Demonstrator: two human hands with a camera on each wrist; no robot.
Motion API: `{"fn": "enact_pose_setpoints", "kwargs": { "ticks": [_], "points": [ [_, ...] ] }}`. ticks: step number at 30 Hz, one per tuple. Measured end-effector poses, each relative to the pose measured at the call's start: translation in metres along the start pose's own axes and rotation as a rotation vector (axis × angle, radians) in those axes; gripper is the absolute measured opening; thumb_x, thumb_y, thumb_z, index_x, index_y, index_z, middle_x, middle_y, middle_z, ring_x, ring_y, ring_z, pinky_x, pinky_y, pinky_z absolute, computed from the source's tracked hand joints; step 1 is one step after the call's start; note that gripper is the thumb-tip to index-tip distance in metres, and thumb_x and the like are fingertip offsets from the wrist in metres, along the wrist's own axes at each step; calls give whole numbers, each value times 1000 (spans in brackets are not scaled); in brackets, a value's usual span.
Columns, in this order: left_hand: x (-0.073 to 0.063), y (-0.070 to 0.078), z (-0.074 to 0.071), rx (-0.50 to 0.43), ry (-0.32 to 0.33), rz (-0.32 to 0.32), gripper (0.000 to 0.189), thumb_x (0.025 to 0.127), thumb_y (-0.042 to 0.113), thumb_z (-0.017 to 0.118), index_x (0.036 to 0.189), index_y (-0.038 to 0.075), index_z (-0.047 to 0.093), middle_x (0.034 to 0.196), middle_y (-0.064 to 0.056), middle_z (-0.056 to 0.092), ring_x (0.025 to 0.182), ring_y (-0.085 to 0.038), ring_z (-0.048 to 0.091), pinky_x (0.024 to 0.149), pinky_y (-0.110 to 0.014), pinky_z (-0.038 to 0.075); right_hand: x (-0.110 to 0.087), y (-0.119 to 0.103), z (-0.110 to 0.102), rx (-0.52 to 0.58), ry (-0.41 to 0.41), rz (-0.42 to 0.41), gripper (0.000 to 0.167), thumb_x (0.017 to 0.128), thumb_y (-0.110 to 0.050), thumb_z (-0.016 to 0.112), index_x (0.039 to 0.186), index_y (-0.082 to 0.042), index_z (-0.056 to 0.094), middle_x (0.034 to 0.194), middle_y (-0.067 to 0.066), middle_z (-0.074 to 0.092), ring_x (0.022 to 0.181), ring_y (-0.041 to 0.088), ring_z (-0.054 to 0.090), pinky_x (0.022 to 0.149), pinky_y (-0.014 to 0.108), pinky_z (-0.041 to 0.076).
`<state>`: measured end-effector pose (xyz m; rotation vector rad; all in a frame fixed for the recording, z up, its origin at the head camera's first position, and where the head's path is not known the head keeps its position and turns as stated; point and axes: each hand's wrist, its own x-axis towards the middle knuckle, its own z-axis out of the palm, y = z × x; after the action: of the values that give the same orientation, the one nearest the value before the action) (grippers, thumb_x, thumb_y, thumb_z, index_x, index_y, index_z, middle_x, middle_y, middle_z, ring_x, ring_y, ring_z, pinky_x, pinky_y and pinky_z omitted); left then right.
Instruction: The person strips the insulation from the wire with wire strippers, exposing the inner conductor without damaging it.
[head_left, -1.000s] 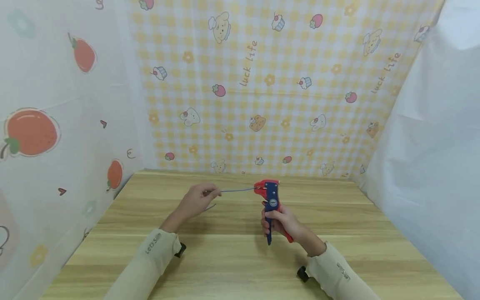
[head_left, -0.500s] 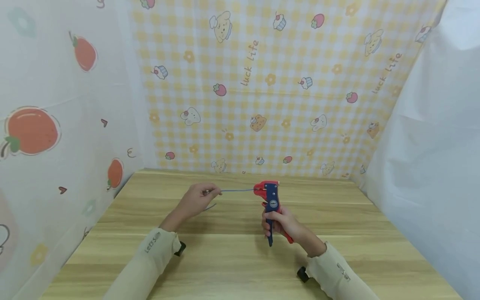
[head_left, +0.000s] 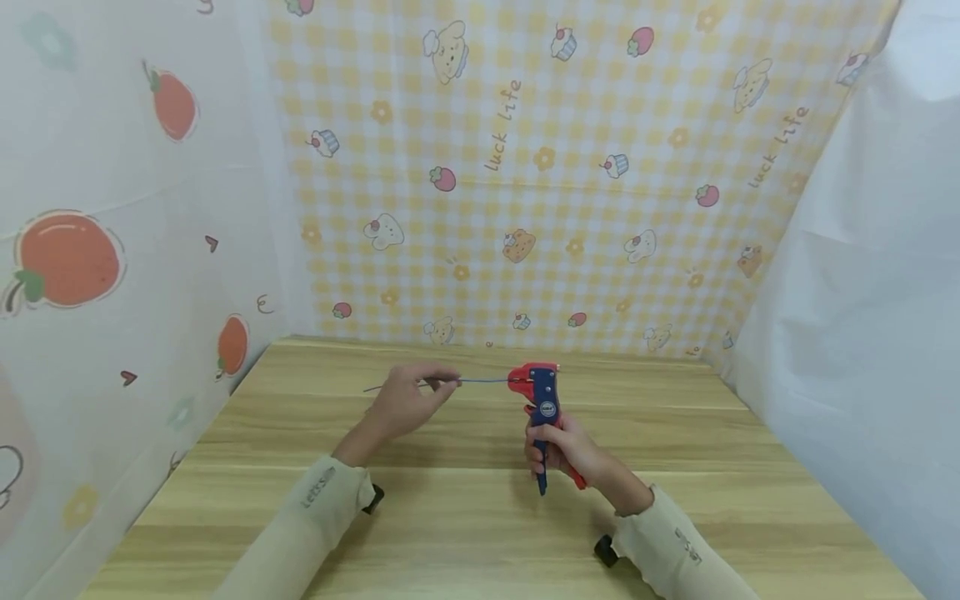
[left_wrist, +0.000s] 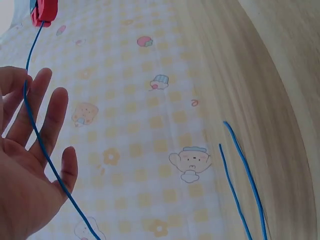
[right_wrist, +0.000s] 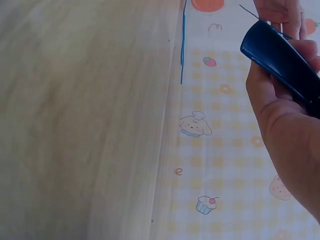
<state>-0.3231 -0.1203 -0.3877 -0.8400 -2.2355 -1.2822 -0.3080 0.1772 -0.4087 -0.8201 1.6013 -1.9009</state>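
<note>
My left hand (head_left: 408,400) pinches a thin blue wire (head_left: 483,381) between thumb and forefinger, its other fingers loosely spread in the left wrist view. The wire's tail runs back across the palm and sticks out to the left. Its far end enters the red nose of a wire stripper (head_left: 546,387), which hides the tip. Around the stripper's navy and red handles my right hand (head_left: 570,446) is wrapped, holding the tool upright. In the right wrist view, the navy handle (right_wrist: 282,65) juts out past the thumb.
Two more blue wires (left_wrist: 248,167) lie on the wooden table (head_left: 480,533), mostly behind my left hand in the head view. A checked cloth (head_left: 495,208) hangs at the table's back edge. Printed cloth (head_left: 150,208) and white sheeting (head_left: 862,292) flank the sides.
My left hand has slid right toward the stripper, so less wire shows between them and its tail now shows left of the hand. The right hand and stripper have barely moved.
</note>
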Motion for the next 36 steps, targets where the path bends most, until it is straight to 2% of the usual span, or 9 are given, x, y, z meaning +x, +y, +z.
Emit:
{"fn": "enact_pose_setpoints", "kwargs": {
  "ticks": [2,5,8,12,16,20,33,36],
  "points": [
    [1,1,3,26,-2,17,11,94,13,69,101,9,75,93,4,75,77,-7,65,68,-27,54,1,0,1,2,-9,-11,7,100,-5,42,98,-8,48,72,-1,54,63,13,56,67,32,56],
    [1,4,6,51,22,43,10,93,17,71,98,11,76,90,6,74,73,-5,64,54,-24,49,4,0,3,0,-18,-30,7,100,-4,43,96,-8,48,72,-1,54,62,13,55,67,32,56],
    [2,6,6,72,58,62,9,92,18,72,96,12,77,86,6,74,69,-4,63,47,-24,45,7,0,5,-10,-19,-50,7,100,-5,43,96,-8,48,71,-1,53,62,13,54,66,32,56],
    [4,7,8,83,66,57,7,92,17,72,94,12,77,84,6,74,68,-3,62,51,-23,47,7,1,7,-19,-2,-53,9,100,-4,43,93,-8,47,70,-1,52,61,13,53,65,31,55],
    [3,9,9,65,63,40,7,92,15,72,93,12,77,84,6,74,67,-3,62,50,-24,47,6,1,10,-23,34,-38,10,100,-3,44,92,-8,48,69,-1,52,60,13,52,64,31,55],
    [2,10,9,43,75,48,6,92,15,71,93,12,77,84,5,74,67,-4,62,51,-25,48,6,1,14,-49,72,-35,8,99,-3,47,92,-7,47,70,-1,52,61,13,52,64,31,55],
    [2,8,10,4,79,50,5,92,13,72,91,11,77,83,4,74,62,-15,64,48,-25,47,6,2,16,-61,88,-7,7,98,-5,46,92,-9,45,68,-2,49,58,13,49,62,30,52],
    [1,6,12,-4,71,45,5,92,14,72,92,11,77,83,4,74,61,-14,63,47,-24,46,4,2,15,-57,102,10,7,98,-6,46,92,-8,43,67,-2,48,57,13,48,60,30,52]
  ]
}}
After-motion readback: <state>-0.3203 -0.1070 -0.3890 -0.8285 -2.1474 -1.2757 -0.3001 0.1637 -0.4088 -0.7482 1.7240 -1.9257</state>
